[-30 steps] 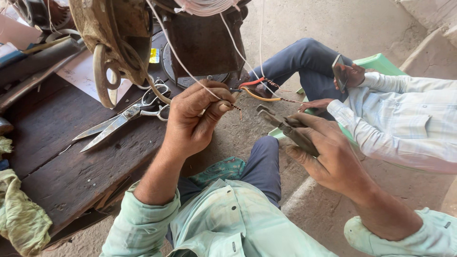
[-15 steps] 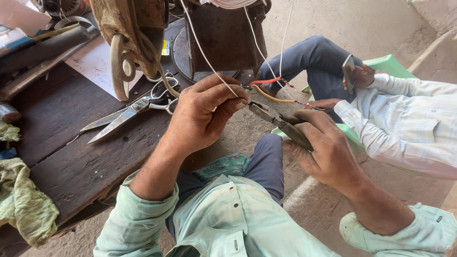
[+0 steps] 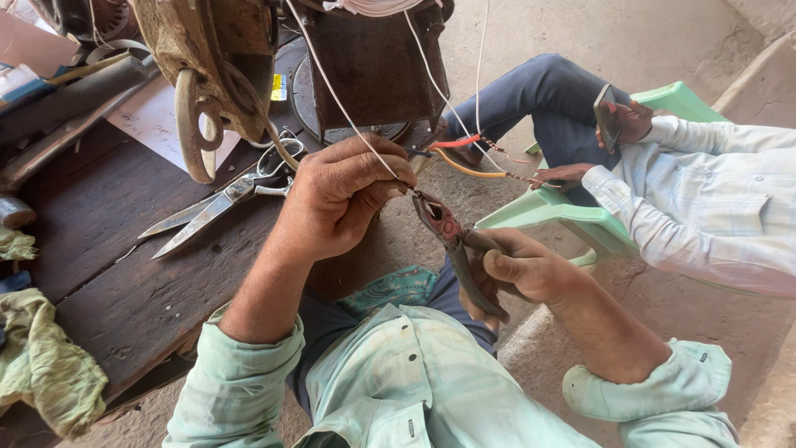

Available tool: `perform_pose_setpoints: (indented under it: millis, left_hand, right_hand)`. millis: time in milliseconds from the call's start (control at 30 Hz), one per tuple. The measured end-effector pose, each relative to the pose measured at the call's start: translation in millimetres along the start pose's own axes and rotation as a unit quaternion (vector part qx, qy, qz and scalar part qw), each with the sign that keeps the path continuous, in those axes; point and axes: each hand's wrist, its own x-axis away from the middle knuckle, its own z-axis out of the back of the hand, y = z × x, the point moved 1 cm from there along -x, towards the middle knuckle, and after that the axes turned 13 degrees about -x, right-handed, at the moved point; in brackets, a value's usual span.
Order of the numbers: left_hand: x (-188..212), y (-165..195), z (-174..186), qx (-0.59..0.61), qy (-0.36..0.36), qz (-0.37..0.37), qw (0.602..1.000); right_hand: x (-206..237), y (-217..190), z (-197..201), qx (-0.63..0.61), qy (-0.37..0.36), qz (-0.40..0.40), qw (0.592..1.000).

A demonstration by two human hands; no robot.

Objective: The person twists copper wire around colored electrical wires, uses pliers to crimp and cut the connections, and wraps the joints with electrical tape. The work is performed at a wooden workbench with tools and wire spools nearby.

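Pliers, rusty metal with dark handles, gripped in right hand, fingers wrapped round the handles, nose up at left hand's fingertips. Left hand pinches thin white wire between thumb and forefinger. Steel scissors lie on dark wooden bench, well left.

A dark wooden workbench and green plastic chair stand on sunlit concrete floor.

The right hand has swung the worn red-handled metal pliers upright, nose now at the left hand's fingertips. That hand has dropped lower, pinching the thin white wire.
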Motion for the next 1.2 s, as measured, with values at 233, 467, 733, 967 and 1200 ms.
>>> perform_pose_setpoints:
  millis: [233, 467, 733, 967, 1200]
  left_hand:
    - [1.2, 9.8, -3.9, -0.049, -0.003, 0.032, 0.998]
    - [2.8, 19.4, -5.1, -0.042, -0.014, 0.055, 0.997]
    - [6.2, 15.3, -2.8, -0.078, -0.003, 0.034, 0.996]
    - [7.9, 8.7, -3.3, -0.052, -0.008, 0.025, 0.998]
    - [6.5, 8.7, -8.1, -0.050, 0.002, 0.037, 0.998]
  right_hand:
    - [-11.4, -5.9, -0.8, 0.362, 0.086, 0.154, 0.915]
    - [-6.9, -7.9, -13.8, 0.671, 0.211, 0.421, 0.573]
    - [-3.1, 4.7, -12.2, 0.736, 0.211, 0.446, 0.463]
    - [8.4, 4.5, 17.9, 0.288, 0.040, 0.190, 0.938]
    - [2.4, 11.8, 21.9, 0.033, -0.089, 0.040, 0.995]
